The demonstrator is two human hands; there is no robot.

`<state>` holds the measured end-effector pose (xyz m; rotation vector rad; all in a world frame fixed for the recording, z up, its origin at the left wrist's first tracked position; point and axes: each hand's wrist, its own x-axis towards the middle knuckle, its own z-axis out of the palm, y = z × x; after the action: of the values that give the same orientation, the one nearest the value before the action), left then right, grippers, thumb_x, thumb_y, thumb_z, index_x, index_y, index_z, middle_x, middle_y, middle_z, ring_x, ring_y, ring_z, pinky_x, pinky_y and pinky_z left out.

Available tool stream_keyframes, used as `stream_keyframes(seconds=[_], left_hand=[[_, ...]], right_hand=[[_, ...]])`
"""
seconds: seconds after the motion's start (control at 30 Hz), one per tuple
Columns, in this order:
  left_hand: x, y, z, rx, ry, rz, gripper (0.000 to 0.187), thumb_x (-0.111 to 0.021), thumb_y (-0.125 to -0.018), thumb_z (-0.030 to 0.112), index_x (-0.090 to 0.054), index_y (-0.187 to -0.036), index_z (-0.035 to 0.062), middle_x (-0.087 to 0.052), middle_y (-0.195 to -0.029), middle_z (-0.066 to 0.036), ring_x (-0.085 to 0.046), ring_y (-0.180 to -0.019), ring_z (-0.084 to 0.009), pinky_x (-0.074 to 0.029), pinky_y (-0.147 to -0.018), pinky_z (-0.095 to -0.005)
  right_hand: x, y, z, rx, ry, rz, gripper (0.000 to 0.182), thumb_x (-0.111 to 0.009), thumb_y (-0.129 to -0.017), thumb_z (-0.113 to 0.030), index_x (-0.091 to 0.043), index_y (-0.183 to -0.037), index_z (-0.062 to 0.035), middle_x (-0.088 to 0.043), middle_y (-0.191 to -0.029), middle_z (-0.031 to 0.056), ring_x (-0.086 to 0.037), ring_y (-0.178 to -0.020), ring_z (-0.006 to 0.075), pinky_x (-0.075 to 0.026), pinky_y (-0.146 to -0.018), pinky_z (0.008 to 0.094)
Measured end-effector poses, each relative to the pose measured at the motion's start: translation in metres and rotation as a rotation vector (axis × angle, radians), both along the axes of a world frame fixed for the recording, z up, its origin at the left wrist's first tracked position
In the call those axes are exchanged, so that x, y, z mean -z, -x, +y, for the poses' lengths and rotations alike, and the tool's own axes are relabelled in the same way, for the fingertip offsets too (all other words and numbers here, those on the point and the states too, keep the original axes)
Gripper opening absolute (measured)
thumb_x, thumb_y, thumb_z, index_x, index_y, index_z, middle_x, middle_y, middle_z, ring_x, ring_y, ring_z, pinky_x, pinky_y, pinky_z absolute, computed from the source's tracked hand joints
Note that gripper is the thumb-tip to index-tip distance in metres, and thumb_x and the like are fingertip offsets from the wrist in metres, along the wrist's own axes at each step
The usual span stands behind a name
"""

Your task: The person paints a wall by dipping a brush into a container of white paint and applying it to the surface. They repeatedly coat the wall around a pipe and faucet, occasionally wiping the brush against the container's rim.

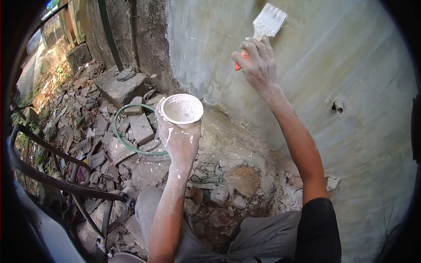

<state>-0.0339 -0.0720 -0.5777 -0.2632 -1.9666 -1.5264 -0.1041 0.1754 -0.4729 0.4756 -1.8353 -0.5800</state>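
A small white cup (182, 109) sits upright in my left hand (180, 140), whose fingers wrap round it; the hand and wrist are spotted with white paint. The inside of the cup is coated with something whitish. My right hand (258, 65) is raised and closed round the orange handle of a wide paintbrush (269, 20). White paint covers the bristles, which point up and lie against or close to the wall (307, 74); contact cannot be made out. The wall has pale, streaky patches.
Rubble and broken bricks (140, 128) cover the ground at the left, with a green hose loop (117, 131) over them. Dark metal bars (57, 182) stand at the lower left. A pipe hole (337, 105) opens in the wall at the right.
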Motion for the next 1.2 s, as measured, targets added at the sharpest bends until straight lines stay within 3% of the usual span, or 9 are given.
stream_keyframes(seconds=[0.2, 0.37, 0.5, 0.57, 0.7, 0.8, 1.03, 1.13, 1.2], left_hand=[[0.0, -0.001, -0.008, 0.014, -0.045, 0.012, 0.071, -0.079, -0.074, 0.007, -0.044, -0.135, -0.0059, -0.058, -0.124, -0.024, -0.059, -0.116, -0.0399, -0.046, -0.101, -0.045], [0.005, 0.001, -0.008, 0.02, -0.047, -0.006, 0.074, -0.08, -0.073, 0.008, -0.043, -0.136, -0.0061, -0.057, -0.126, -0.024, -0.058, -0.118, -0.0398, -0.046, -0.103, -0.0447], [0.007, 0.002, -0.007, -0.015, 0.002, 0.024, 0.075, -0.08, -0.073, 0.009, -0.043, -0.137, -0.0064, -0.057, -0.127, -0.024, -0.057, -0.119, -0.0407, -0.045, -0.104, -0.0461], [0.009, 0.003, -0.007, -0.029, 0.063, 0.004, 0.077, -0.08, -0.072, 0.008, -0.042, -0.138, -0.0067, -0.056, -0.128, -0.024, -0.057, -0.12, -0.0416, -0.044, -0.104, -0.0468], [0.007, 0.003, -0.008, -0.026, -0.019, -0.041, 0.079, -0.079, -0.072, 0.009, -0.042, -0.139, -0.0073, -0.055, -0.13, -0.025, -0.056, -0.121, -0.0428, -0.044, -0.106, -0.0472], [0.014, 0.009, -0.006, -0.07, -0.046, 0.032, 0.056, -0.074, -0.073, 0.005, -0.052, -0.124, -0.0062, -0.058, -0.119, -0.022, -0.058, -0.11, -0.0389, -0.045, -0.097, -0.0461], [0.015, 0.014, -0.001, -0.05, -0.075, 0.012, 0.058, -0.076, -0.076, 0.006, -0.052, -0.126, -0.0072, -0.058, -0.124, -0.023, -0.058, -0.115, -0.0395, -0.044, -0.102, -0.0453], [0.009, 0.009, 0.003, -0.014, -0.122, 0.029, 0.058, -0.077, -0.077, 0.007, -0.052, -0.127, -0.0072, -0.058, -0.125, -0.023, -0.058, -0.116, -0.0393, -0.043, -0.103, -0.045], [0.009, 0.007, 0.005, -0.015, -0.124, 0.025, 0.059, -0.077, -0.076, 0.007, -0.052, -0.128, -0.007, -0.058, -0.125, -0.023, -0.058, -0.116, -0.0394, -0.043, -0.103, -0.0451]], right_hand=[[0.111, 0.01, 0.024, 0.182, -0.075, -0.25, 0.013, -0.065, -0.085, -0.024, -0.062, -0.095, -0.0168, -0.057, -0.107, 0.0034, -0.054, -0.119, 0.02, -0.034, -0.115, 0.0584], [0.254, -0.032, 0.022, 0.161, -0.346, -0.754, 0.015, -0.062, -0.088, -0.024, -0.063, -0.099, -0.0144, -0.06, -0.104, 0.0051, -0.055, -0.115, 0.0211, -0.038, -0.112, 0.059], [0.301, -0.054, -0.003, 0.037, -0.391, -0.92, 0.013, -0.061, -0.087, -0.025, -0.06, -0.094, -0.0145, -0.058, -0.1, 0.0055, -0.055, -0.11, 0.0215, -0.038, -0.111, 0.0593], [0.287, -0.058, -0.014, -0.15, -0.284, -0.881, 0.01, -0.062, -0.085, -0.024, -0.059, -0.088, -0.0152, -0.056, -0.098, 0.005, -0.056, -0.109, 0.021, -0.038, -0.111, 0.0588], [0.177, -0.05, -0.036, -0.113, 0.001, -0.535, 0.01, -0.066, -0.081, -0.021, -0.061, -0.087, -0.0161, -0.056, -0.098, 0.0039, -0.056, -0.113, 0.0208, -0.039, -0.111, 0.0585], [0.099, -0.045, -0.017, -0.027, 0.04, -0.29, 0.01, -0.068, -0.078, -0.021, -0.061, -0.084, -0.0178, -0.056, -0.099, 0.0033, -0.058, -0.111, 0.0205, -0.04, -0.11, 0.0608], [-0.099, -0.037, 0.025, 0.047, -0.151, 0.091, 0.011, -0.069, -0.075, -0.014, -0.062, -0.081, -0.0193, -0.056, -0.098, 0.0023, -0.061, -0.111, 0.0223, -0.039, -0.116, 0.0528], [-0.138, -0.022, 0.049, 0.129, -0.196, 0.116, 0.017, -0.072, -0.071, -0.021, -0.062, -0.084, -0.02, -0.056, -0.1, 0.0011, -0.059, -0.112, 0.0213, -0.041, -0.114, 0.0566], [-0.124, -0.021, 0.056, 0.149, -0.192, 0.082, 0.012, -0.07, -0.074, -0.018, -0.061, -0.083, -0.0191, -0.056, -0.1, 0.002, -0.059, -0.112, 0.0223, -0.041, -0.114, 0.0554]])
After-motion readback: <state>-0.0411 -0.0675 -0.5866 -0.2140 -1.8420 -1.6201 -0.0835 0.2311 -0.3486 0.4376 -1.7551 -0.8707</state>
